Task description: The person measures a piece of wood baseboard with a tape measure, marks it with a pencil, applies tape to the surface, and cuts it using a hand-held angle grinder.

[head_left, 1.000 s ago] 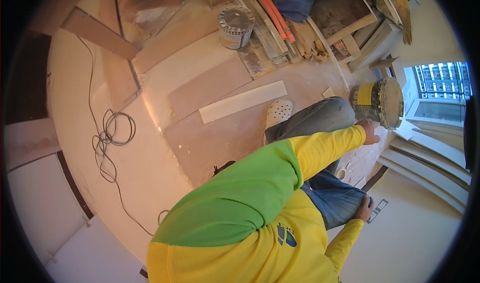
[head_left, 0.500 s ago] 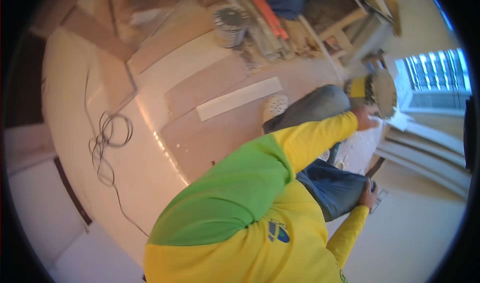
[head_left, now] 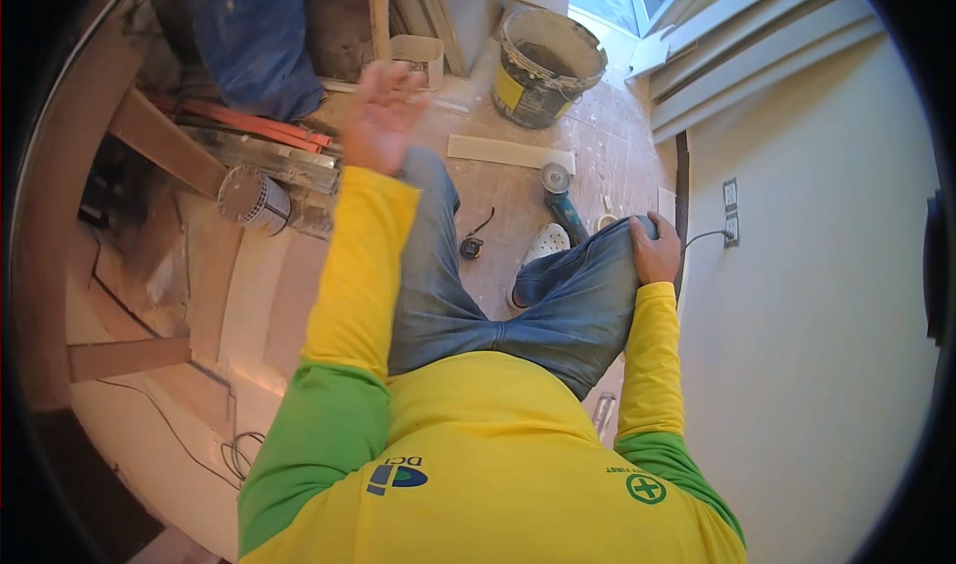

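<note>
Well to the left of the teal-bodied angle grinder with a round grey disc (head_left: 567, 216) stands a small, round, whitish metal tin (head_left: 257, 202); a pair of long, thin orange pipes (head_left: 264, 129) lies on that same side. Next comes the left hand (head_left: 383, 116), raised in the air, left of the grinder and well apart from it, released and holding nothing, its fingers spread (they are slightly blurred). Closer in, left of the grinder, a small black tape measure (head_left: 472, 248) lies on the floor. A pale, flat, narrow board (head_left: 498, 151) lies just beyond the grinder's disc, and a large, round, dark bucket with a yellow label (head_left: 543, 103) stands farther out past the grinder. A white perforated clog (head_left: 547, 242) is just beside the grinder, whose rear end meets the blue-grey denim jeans (head_left: 568, 295). The grinder lies between the hands, nearer the right hand (head_left: 655, 248), which curves over the jeans' knee to the grinder's right; whether it grips the cloth, I cannot tell.
</note>
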Demonstrator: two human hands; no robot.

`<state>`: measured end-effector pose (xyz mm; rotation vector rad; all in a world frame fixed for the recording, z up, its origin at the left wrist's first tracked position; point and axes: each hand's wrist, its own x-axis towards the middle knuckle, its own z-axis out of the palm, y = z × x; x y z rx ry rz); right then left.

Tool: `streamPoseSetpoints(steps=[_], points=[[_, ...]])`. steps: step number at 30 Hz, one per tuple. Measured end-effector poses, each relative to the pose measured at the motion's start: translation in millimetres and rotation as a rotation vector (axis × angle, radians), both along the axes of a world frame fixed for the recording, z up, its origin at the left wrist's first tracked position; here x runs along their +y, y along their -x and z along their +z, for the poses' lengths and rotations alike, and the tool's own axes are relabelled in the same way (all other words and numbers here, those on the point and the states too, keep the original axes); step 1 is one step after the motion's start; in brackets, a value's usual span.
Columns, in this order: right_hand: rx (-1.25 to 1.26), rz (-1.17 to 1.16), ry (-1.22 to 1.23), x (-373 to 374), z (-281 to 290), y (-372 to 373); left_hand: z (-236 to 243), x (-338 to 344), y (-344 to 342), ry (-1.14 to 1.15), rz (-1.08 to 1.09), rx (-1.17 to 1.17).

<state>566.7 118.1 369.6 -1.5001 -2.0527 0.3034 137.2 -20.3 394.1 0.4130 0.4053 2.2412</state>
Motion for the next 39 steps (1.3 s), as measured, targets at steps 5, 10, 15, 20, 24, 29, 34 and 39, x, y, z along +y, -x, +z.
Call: streamPoseSetpoints(steps=[5,10,15,20,24,29,34,39], points=[[0.010,0.003,-0.021,3.3,-2.1,-5.0,-33.1,-43.2,57.9,0.479,0.255,0.195],[0.030,-0.010,0.044,11.3,-1.0,-5.4,-186.0,-80.2,98.9,1.107,0.164,0.299],[-0.087,-0.016,0.146,36.9,-2.4,-0.2,-330.8,-135.6,100.8,1.934,-0.014,1.099],[-0.065,-0.124,0.411,94.2,5.8,39.0,-387.2,-160.6,55.9,2.147,-0.336,0.958],[0.176,0.068,0.600,156.7,-3.6,120.0,-378.2,-170.3,36.3,2.374,-0.479,0.988],[0.292,-0.002,0.935,234.8,-50.1,198.9,-390.6,-162.4,33.8,2.428,-0.448,1.084],[0.570,-0.063,1.178,275.5,-85.7,236.9,-410.8,-177.0,54.3,2.377,-0.447,1.208],[0.822,-0.151,1.221,307.0,-110.6,265.4,-414.7,-172.0,60.9,2.341,-0.492,1.221]])
